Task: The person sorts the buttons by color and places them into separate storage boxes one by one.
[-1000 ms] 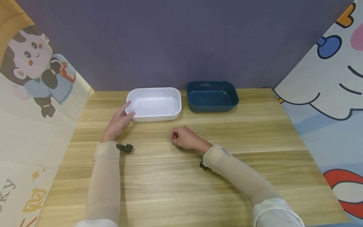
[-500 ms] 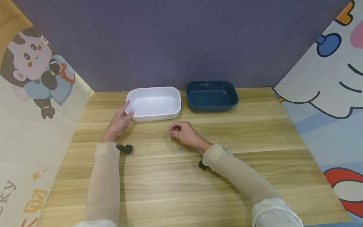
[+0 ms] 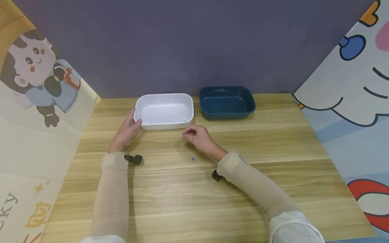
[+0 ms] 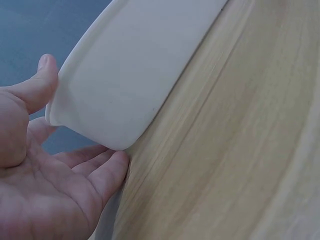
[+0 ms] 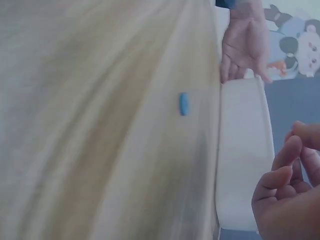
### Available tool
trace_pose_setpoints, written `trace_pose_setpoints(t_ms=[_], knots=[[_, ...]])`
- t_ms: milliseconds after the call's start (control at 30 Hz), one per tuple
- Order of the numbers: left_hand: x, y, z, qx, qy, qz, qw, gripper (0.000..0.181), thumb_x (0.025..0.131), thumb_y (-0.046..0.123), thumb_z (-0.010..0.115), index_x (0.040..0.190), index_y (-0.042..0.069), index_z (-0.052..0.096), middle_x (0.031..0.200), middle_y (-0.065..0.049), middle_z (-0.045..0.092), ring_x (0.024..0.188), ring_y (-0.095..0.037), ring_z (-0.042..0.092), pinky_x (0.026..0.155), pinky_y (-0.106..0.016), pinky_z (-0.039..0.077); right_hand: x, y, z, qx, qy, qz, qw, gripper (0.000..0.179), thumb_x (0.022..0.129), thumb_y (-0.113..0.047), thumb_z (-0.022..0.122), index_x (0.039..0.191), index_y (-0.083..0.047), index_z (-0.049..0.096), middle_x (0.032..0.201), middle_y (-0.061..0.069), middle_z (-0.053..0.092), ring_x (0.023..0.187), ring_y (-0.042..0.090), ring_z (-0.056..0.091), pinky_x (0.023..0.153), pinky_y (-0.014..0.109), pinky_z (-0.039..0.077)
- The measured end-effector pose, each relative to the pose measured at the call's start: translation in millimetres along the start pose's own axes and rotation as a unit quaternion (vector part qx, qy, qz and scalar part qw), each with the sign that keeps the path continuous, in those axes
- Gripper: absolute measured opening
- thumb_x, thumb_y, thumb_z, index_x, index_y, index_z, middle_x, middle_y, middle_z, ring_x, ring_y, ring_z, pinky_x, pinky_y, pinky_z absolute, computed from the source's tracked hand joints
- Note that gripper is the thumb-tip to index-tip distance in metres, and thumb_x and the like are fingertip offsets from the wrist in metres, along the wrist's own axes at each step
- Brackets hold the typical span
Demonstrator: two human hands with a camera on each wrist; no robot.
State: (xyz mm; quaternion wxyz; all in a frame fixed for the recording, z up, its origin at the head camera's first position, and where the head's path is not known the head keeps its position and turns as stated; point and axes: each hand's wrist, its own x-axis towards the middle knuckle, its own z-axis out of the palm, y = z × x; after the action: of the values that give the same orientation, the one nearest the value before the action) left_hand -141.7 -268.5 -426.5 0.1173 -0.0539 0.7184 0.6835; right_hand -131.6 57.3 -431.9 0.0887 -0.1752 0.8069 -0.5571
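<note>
A white plastic tray (image 3: pixel 164 126) stands on the table toward the back. At its left front corner my left hand (image 3: pixel 124 134) rests, thumb by the rim and fairly straight fingers against the end wall, as the left wrist view (image 4: pixel 55 185) shows. My right hand (image 3: pixel 200 137) is in front of the tray's right half, thumb and index fingertips pinched on a tiny bluish piece (image 3: pixel 183 136), mostly hidden by them. On the wood below that hand lies another small blue piece (image 3: pixel 193 159), elongated in the right wrist view. A blue speck (image 3: pixel 184 121) sits inside the white tray.
Right of the white tray stands a dark blue tray (image 3: pixel 228 116) with small green bits (image 3: pixel 211 110) in it. A dark grey panel (image 3: pixel 194 47) closes off the back of the wooden table (image 3: pixel 170 202). Cartoon-printed panels flank both sides.
My right hand has lifted off the table and moved toward the white tray, pinching the bluish piece and uncovering the other blue piece. My left hand has stayed at the tray's corner.
</note>
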Motion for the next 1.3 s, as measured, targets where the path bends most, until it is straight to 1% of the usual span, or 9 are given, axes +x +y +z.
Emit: trace_pose_setpoints(t_ms=[100, 233, 567, 667, 833, 900, 967, 1133, 1300], knots=[[-1.9, 2.0, 2.0, -0.004, 0.0, 0.001, 1.0, 0.075, 0.108, 0.017, 0.047, 0.162, 0.03, -0.003, 0.167, -0.012, -0.007, 0.152, -0.034, 0.011, 0.118, -0.041, 0.025, 4.6, -1.0, -4.8, 0.035, 0.033, 0.007, 0.9988, 0.008, 0.089, -0.004, 0.075, 0.095, 0.0, 0.073, 0.083, 0.005, 0.069, 0.071, 0.012, 0.056, 0.059, 0.02, 0.046], [4.1, -7.8, -1.4, -0.014, 0.003, 0.009, 0.9999, 0.072, 0.108, 0.021, 0.045, 0.162, 0.035, 0.0, 0.168, -0.009, -0.007, 0.152, -0.031, 0.014, 0.117, -0.038, 0.026, 10.7, -1.6, -12.1, 0.079, 0.07, 0.013, 0.9944, 0.011, 0.089, -0.001, 0.074, 0.098, 0.005, 0.072, 0.084, 0.007, 0.069, 0.07, 0.012, 0.056, 0.058, 0.019, 0.045], [9.6, -14.2, -4.2, -0.008, 0.002, 0.014, 0.9999, 0.07, 0.108, 0.023, 0.045, 0.16, 0.041, 0.002, 0.168, -0.004, -0.006, 0.152, -0.028, 0.015, 0.117, -0.036, 0.027, 17.0, -5.0, -16.6, 0.106, 0.084, 0.024, 0.9905, 0.015, 0.091, 0.0, 0.071, 0.102, 0.011, 0.07, 0.081, 0.006, 0.065, 0.069, 0.013, 0.056, 0.059, 0.019, 0.046], [10.0, -15.5, -4.2, 0.0, 0.005, 0.014, 0.9999, 0.07, 0.108, 0.024, 0.046, 0.16, 0.043, 0.003, 0.168, -0.005, -0.005, 0.152, -0.029, 0.016, 0.116, -0.036, 0.029, 17.3, -5.2, -16.2, 0.108, 0.085, 0.03, 0.9901, 0.015, 0.091, 0.0, 0.071, 0.102, 0.011, 0.07, 0.082, 0.006, 0.066, 0.07, 0.014, 0.057, 0.06, 0.022, 0.047], [9.9, -16.1, -5.0, 0.007, 0.007, 0.014, 0.9999, 0.071, 0.108, 0.024, 0.046, 0.161, 0.04, 0.001, 0.168, -0.005, -0.006, 0.152, -0.03, 0.016, 0.117, -0.037, 0.028, 20.1, -3.5, -16.2, 0.119, 0.098, 0.043, 0.9871, 0.013, 0.091, -0.002, 0.072, 0.102, 0.006, 0.071, 0.083, 0.008, 0.067, 0.073, 0.024, 0.059, 0.068, 0.043, 0.052], [10.6, -16.1, -5.6, 0.007, 0.005, 0.016, 0.9998, 0.071, 0.108, 0.023, 0.046, 0.161, 0.039, 0.0, 0.168, -0.005, -0.006, 0.152, -0.03, 0.015, 0.117, -0.038, 0.028, 21.6, -3.0, -16.6, 0.128, 0.105, 0.048, 0.9849, 0.012, 0.092, -0.003, 0.071, 0.101, 0.005, 0.072, 0.084, 0.008, 0.068, 0.076, 0.03, 0.059, 0.072, 0.052, 0.051], [10.8, -16.3, -6.0, 0.005, 0.003, 0.016, 0.9999, 0.071, 0.108, 0.022, 0.044, 0.161, 0.038, -0.001, 0.168, -0.006, -0.007, 0.152, -0.031, 0.013, 0.117, -0.038, 0.027, 23.1, -2.4, -17.0, 0.136, 0.11, 0.053, 0.9832, 0.012, 0.092, -0.003, 0.071, 0.101, 0.004, 0.072, 0.085, 0.008, 0.068, 0.079, 0.036, 0.06, 0.075, 0.056, 0.05], [10.1, -16.2, -5.4, 0.0, 0.003, 0.014, 0.9999, 0.071, 0.109, 0.021, 0.044, 0.16, 0.04, 0.0, 0.168, -0.005, -0.007, 0.152, -0.029, 0.012, 0.117, -0.037, 0.026, 27.1, -1.2, -17.2, 0.141, 0.116, 0.066, 0.981, 0.012, 0.092, -0.007, 0.072, 0.101, 0.002, 0.072, 0.085, 0.006, 0.067, 0.089, 0.048, 0.059, 0.074, 0.055, 0.049], [8.7, -15.2, -4.2, -0.002, 0.003, 0.017, 0.9998, 0.07, 0.108, 0.023, 0.044, 0.16, 0.041, 0.0, 0.169, -0.004, -0.006, 0.153, -0.027, 0.011, 0.118, -0.036, 0.025, 32.6, -1.5, -16.6, 0.139, 0.124, 0.068, 0.9802, 0.013, 0.093, -0.007, 0.072, 0.102, 0.002, 0.072, 0.085, 0.007, 0.068, 0.092, 0.05, 0.059, 0.071, 0.052, 0.049]])
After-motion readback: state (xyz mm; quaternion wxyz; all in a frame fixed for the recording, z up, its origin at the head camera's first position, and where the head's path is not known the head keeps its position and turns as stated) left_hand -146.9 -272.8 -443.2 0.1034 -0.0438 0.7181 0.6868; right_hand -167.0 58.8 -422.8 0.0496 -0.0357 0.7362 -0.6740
